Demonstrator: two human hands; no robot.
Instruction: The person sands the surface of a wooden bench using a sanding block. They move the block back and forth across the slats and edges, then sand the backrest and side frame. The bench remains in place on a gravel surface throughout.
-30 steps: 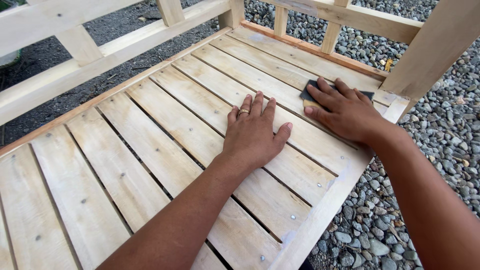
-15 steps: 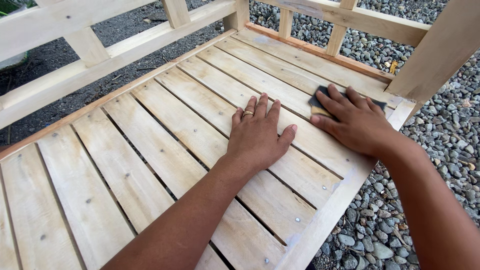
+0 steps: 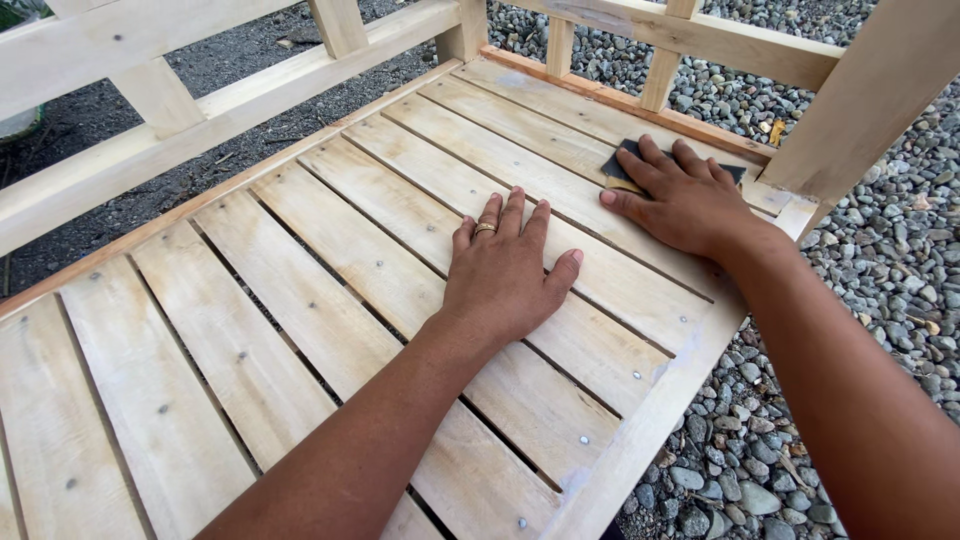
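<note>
I have my left hand (image 3: 505, 270) lying flat, fingers spread, on the slatted wooden tabletop (image 3: 300, 300), a ring (image 3: 484, 229) on one finger. My right hand (image 3: 685, 200) presses flat, grip spread, on a dark sheet of sandpaper (image 3: 622, 160) at the far right end of the slats, near the corner post (image 3: 870, 100). Gravel (image 3: 880, 260) lies to the right.

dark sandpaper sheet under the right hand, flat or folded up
Flat: the dark sandpaper sheet lies pressed on the pale wooden slats beneath the right hand.
</note>
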